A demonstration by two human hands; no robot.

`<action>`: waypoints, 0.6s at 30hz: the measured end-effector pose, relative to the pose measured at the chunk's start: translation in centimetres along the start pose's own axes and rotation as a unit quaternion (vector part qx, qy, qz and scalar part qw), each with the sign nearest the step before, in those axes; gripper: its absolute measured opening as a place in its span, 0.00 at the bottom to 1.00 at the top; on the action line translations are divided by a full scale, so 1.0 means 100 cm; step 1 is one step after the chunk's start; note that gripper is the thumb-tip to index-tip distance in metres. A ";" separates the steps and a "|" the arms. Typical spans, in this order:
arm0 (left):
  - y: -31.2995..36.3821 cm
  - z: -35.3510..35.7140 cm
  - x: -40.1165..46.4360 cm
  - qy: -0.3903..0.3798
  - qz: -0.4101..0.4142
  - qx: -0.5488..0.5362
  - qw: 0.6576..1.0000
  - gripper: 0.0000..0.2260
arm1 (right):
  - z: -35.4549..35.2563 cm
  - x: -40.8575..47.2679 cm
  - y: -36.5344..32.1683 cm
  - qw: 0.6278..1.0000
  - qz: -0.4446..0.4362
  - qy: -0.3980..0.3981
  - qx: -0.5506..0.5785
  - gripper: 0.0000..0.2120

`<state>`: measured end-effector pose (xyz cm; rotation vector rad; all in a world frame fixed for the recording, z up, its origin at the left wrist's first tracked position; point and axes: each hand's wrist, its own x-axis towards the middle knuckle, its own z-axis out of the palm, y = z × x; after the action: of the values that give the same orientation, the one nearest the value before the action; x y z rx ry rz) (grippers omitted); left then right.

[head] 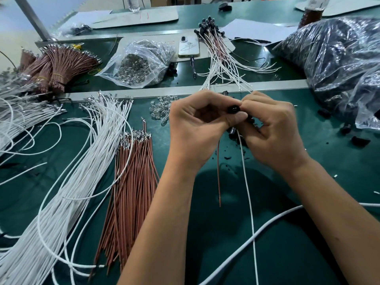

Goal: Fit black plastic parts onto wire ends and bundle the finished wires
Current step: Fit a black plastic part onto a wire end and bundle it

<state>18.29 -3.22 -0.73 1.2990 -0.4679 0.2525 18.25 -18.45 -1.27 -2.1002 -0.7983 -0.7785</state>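
Hands meet above the green bench (277, 254): left hand (197, 128) pinches a black part (233, 109); right hand (271, 130) curls round wires, its fingertips hidden. A brown wire (219, 171) and white wire (247, 190) hang below, their upper ends concealed.

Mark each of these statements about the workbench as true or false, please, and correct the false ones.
1. Both hands hold a black plastic part between them. True.
2. The phone lies face up on the loose brown wires. False: it lies on the bench beyond them, beside the clear bag.
3. A white wire and a brown wire hang below the hands. True.
4. The left hand rests flat on the table. False: it is raised, its fingers pinching the part with the right hand.
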 end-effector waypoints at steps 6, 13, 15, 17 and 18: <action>-0.002 0.001 -0.001 0.009 -0.003 -0.022 1.000 0.15 | 0.001 -0.003 0.002 0.999 0.033 -0.016 -0.006 0.12; -0.002 0.001 0.000 0.018 -0.018 -0.009 1.000 0.13 | 0.002 -0.005 0.003 0.998 0.055 -0.021 0.000 0.09; -0.003 0.001 0.001 0.021 -0.021 -0.002 1.000 0.11 | 0.003 -0.005 0.001 0.997 0.074 -0.021 0.024 0.09; -0.003 0.001 0.001 0.022 -0.029 -0.019 0.999 0.11 | 0.004 -0.004 -0.001 0.995 0.083 -0.007 0.057 0.10; -0.003 0.000 0.001 0.025 -0.033 -0.031 0.999 0.10 | 0.004 -0.004 -0.002 0.994 0.084 0.003 0.067 0.09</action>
<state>18.52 -3.33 -0.97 1.2423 -0.3877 0.2138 17.98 -18.15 -1.74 -2.0140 -0.6434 -0.6228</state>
